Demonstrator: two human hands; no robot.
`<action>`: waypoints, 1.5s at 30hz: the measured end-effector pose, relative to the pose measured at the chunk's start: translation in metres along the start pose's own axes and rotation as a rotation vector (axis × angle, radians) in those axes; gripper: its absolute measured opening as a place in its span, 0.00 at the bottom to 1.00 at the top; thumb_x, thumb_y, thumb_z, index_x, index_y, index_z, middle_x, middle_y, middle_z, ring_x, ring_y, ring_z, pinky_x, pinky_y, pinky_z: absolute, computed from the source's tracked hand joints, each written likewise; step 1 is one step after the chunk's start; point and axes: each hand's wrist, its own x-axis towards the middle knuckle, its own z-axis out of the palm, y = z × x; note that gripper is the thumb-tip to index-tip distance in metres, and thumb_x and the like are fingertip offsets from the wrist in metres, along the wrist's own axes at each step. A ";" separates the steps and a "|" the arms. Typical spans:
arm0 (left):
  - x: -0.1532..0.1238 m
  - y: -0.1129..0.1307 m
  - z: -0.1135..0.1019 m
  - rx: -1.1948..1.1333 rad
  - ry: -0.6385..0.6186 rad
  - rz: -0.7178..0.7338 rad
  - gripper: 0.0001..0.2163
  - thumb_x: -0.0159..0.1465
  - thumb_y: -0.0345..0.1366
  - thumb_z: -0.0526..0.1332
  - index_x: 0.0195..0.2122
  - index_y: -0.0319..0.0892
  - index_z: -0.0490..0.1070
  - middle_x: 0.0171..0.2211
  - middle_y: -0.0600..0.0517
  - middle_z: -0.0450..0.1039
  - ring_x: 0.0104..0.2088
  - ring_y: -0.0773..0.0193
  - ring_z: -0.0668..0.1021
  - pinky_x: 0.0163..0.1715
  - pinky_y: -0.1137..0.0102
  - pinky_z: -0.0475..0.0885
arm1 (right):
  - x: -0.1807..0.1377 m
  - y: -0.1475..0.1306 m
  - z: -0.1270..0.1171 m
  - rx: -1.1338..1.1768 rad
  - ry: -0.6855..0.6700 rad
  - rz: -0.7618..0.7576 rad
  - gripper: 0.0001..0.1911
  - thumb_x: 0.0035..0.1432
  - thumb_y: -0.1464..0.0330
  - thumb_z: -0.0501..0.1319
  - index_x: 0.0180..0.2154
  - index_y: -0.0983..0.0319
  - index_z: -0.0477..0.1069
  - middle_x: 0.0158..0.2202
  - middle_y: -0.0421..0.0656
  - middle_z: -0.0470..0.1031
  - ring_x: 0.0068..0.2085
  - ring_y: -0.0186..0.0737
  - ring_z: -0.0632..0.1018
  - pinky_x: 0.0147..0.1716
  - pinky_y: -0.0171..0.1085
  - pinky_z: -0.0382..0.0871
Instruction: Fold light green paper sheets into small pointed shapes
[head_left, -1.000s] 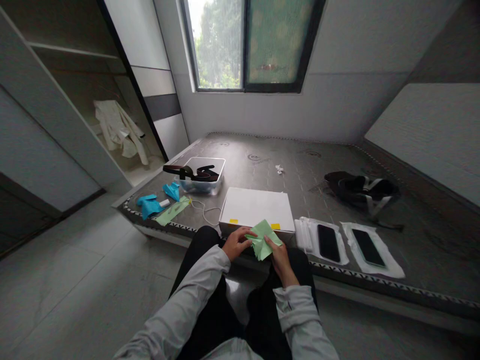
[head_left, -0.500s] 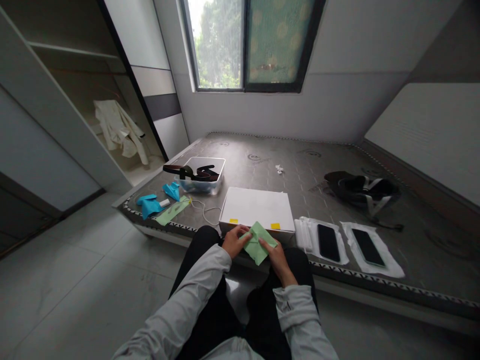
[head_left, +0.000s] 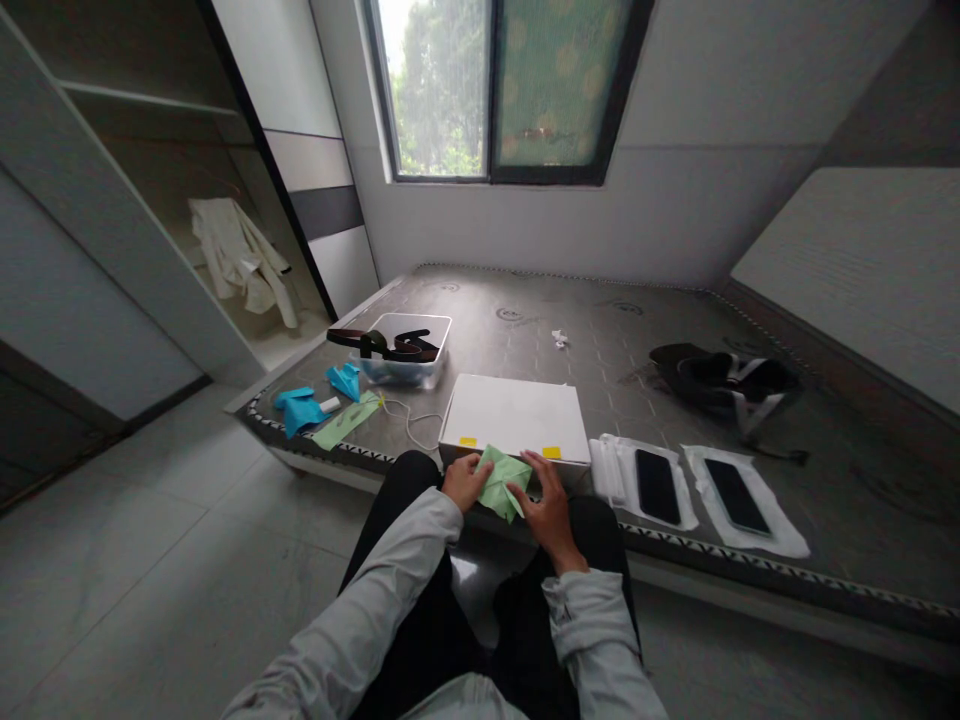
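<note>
A folded light green paper (head_left: 500,482) rests at the near edge of a flat white box (head_left: 516,412) on the grey mattress (head_left: 600,340). My left hand (head_left: 464,482) pinches the paper's left side. My right hand (head_left: 547,508) presses its fingers on the paper's right side, holding it against the box edge. Both hands are closed on the paper, just above my knees.
Left of the box lie blue folded papers (head_left: 298,408), a green paper strip (head_left: 345,420), a white cord (head_left: 411,420) and a clear tub with a dark belt (head_left: 397,348). Two phones (head_left: 656,482) in white wrappers lie to the right, a black bag (head_left: 724,380) beyond.
The green paper has been folded smaller and brought down against the box edge. My right hand shifted up and left onto it; my left hand stayed at its left side.
</note>
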 end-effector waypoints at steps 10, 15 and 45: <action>-0.013 0.014 0.004 -0.202 -0.210 -0.012 0.28 0.61 0.55 0.46 0.46 0.41 0.74 0.37 0.47 0.80 0.27 0.67 0.78 0.26 0.75 0.69 | -0.002 0.008 0.011 0.197 -0.174 0.300 0.26 0.54 0.52 0.60 0.50 0.61 0.74 0.49 0.49 0.76 0.52 0.54 0.75 0.55 0.49 0.64; -0.005 0.010 0.003 -0.080 0.060 0.056 0.22 0.56 0.47 0.60 0.49 0.43 0.72 0.48 0.48 0.76 0.38 0.68 0.78 0.44 0.73 0.72 | 0.003 0.021 0.007 0.315 -0.092 0.441 0.31 0.52 0.46 0.57 0.44 0.65 0.76 0.41 0.52 0.79 0.42 0.54 0.79 0.45 0.50 0.72; 0.004 -0.002 -0.008 -0.112 -0.193 0.029 0.22 0.57 0.52 0.56 0.35 0.36 0.78 0.33 0.49 0.80 0.33 0.67 0.77 0.34 0.76 0.68 | 0.001 -0.004 -0.007 0.153 -0.149 0.271 0.13 0.51 0.58 0.64 0.26 0.63 0.74 0.32 0.44 0.77 0.36 0.43 0.76 0.42 0.39 0.67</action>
